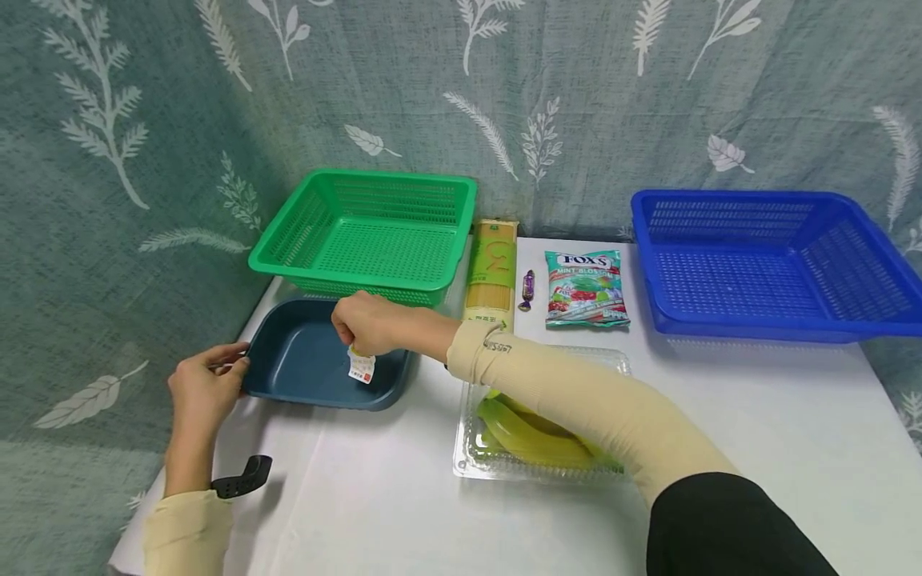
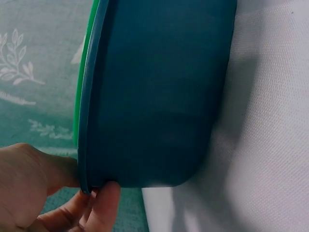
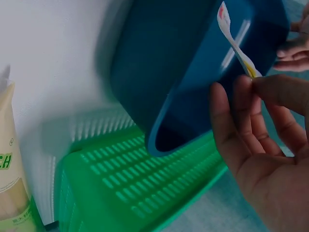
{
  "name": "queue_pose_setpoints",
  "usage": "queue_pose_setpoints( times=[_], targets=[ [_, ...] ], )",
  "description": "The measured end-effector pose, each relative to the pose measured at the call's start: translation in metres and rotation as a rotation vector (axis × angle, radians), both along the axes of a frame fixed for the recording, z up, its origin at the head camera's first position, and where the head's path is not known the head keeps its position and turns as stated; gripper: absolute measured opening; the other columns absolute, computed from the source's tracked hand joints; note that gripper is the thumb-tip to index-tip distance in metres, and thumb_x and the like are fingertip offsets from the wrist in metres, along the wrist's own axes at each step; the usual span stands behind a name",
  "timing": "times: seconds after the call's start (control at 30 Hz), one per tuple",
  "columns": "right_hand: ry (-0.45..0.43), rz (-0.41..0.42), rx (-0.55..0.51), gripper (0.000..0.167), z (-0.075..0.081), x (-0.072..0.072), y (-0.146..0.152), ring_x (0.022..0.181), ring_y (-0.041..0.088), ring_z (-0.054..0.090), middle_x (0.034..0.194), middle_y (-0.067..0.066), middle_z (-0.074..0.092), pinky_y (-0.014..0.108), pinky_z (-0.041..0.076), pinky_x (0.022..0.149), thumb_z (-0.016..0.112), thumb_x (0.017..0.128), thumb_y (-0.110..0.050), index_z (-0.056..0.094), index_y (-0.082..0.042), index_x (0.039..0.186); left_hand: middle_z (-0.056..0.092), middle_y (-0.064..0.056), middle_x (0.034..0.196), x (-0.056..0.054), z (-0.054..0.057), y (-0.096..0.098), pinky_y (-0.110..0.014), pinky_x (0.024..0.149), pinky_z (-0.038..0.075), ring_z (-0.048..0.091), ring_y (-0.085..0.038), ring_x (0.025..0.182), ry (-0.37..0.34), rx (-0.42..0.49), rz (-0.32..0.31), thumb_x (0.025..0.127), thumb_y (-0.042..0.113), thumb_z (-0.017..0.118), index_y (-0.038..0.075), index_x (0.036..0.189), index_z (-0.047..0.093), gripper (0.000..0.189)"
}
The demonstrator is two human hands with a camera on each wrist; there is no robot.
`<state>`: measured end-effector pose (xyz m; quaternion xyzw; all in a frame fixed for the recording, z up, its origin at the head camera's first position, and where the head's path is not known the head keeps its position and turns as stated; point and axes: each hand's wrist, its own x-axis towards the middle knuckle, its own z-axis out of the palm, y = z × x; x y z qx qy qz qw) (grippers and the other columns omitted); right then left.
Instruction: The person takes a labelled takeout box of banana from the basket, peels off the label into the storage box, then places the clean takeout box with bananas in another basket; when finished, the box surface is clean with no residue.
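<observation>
A dark blue plastic basin [image 1: 302, 352] stands at the left of the table. My left hand [image 1: 205, 388] pinches its rim at the left end; in the left wrist view the thumb and fingers [image 2: 107, 203] meet at the basin's edge. Over the basin's right part, my right hand [image 1: 374, 324] pinches a small white paper label [image 1: 362, 366] with print and a red mark. The label hangs from the fingertips. From the right wrist, this label [image 3: 231, 36] looks curled and edge-on, with some yellow close to the thumb.
Behind the basin stands a green basket [image 1: 396, 240]. Pasta [image 1: 491, 272], a purple-wrapped candy [image 1: 528, 290] and a FOX'S candy bag [image 1: 587, 288] lie mid-table. Bananas [image 1: 533, 440] sit in a clear plastic box [image 1: 468, 460] under my right arm. A blue basket [image 1: 756, 324] is at right.
</observation>
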<state>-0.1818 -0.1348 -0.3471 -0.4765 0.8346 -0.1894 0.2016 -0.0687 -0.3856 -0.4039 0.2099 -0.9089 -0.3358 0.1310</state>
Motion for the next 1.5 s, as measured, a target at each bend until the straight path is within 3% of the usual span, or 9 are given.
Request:
queue_pose_setpoints(
  times=[0.23,0.67,0.87,1.07,1.2,1.3,1.4,1.5],
  targets=[
    [-0.005,-0.001,0.11,0.01,-0.009,-0.002,-0.007,0.075,0.013,0.058,0.085,-0.004,0.06,0.024,0.047,0.063,0.067,0.092,-0.001,0.069,-0.011,0.093,0.066,-0.025,0.117,0.0,-0.001,0.0,-0.017,0.05,0.052,0.049,0.015,0.068,-0.007,-0.006,0.004,0.098,0.006,0.06,-0.001,0.125,0.068,0.029],
    [0.148,0.01,0.226,0.009,-0.015,0.001,-0.014,0.079,0.01,0.059,0.091,-0.007,0.062,0.024,0.049,0.067,0.074,0.091,-0.017,0.066,-0.018,0.091,0.068,-0.024,0.114,0.001,0.0,-0.001,-0.014,0.047,0.048,0.048,0.017,0.067,0.025,-0.036,-0.001,0.096,0.006,0.063,0.0,0.123,0.07,0.028],
    [0.204,-0.007,0.257,0.024,-0.017,0.004,-0.015,0.087,0.01,0.061,0.101,-0.005,0.066,0.026,0.051,0.074,0.077,0.09,-0.023,0.072,-0.014,0.111,0.067,-0.023,0.116,0.002,0.0,-0.001,-0.015,0.049,0.05,0.049,0.014,0.07,0.003,-0.029,0.009,0.098,0.008,0.061,0.002,0.125,0.069,0.029],
    [0.213,-0.017,0.244,0.028,-0.014,0.003,-0.009,0.087,0.01,0.06,0.102,-0.004,0.065,0.026,0.05,0.072,0.072,0.093,-0.022,0.068,-0.013,0.119,0.067,-0.023,0.116,0.001,-0.001,-0.001,-0.016,0.049,0.05,0.05,0.011,0.071,0.005,-0.031,0.01,0.097,0.007,0.061,0.001,0.124,0.069,0.029],
    [0.185,-0.016,0.173,0.036,-0.007,0.001,0.008,0.098,0.012,0.061,0.122,0.0,0.065,0.027,0.05,0.078,0.064,0.097,-0.018,0.062,-0.011,0.132,0.067,-0.023,0.114,0.0,-0.002,-0.001,-0.016,0.049,0.05,0.051,0.01,0.072,0.009,-0.038,-0.005,0.097,0.008,0.062,0.001,0.124,0.069,0.029],
    [0.138,-0.017,0.1,0.037,0.002,0.001,0.026,0.103,0.014,0.062,0.131,0.004,0.063,0.027,0.05,0.081,0.06,0.099,-0.017,0.061,-0.009,0.135,0.068,-0.023,0.115,0.001,-0.001,-0.002,-0.014,0.05,0.05,0.058,0.002,0.077,0.004,-0.054,-0.014,0.098,0.012,0.061,0.001,0.125,0.069,0.029],
    [0.095,-0.033,0.048,0.036,0.011,0.003,0.043,0.103,0.015,0.061,0.132,0.006,0.062,0.028,0.05,0.079,0.059,0.1,-0.017,0.062,-0.008,0.134,0.069,-0.021,0.115,0.003,0.002,-0.003,-0.014,0.052,0.049,0.067,-0.018,0.088,0.009,-0.08,0.004,0.099,0.018,0.06,0.002,0.124,0.069,0.031],
    [0.082,-0.055,0.016,0.036,0.017,0.004,0.058,0.111,0.016,0.06,0.132,0.006,0.063,0.028,0.049,0.087,0.06,0.099,-0.018,0.062,-0.007,0.133,0.068,-0.022,0.115,0.006,0.01,-0.003,-0.028,0.076,0.052,0.065,-0.036,0.102,0.043,-0.134,0.015,0.1,0.022,0.059,0.002,0.125,0.069,0.034]
  ],
)
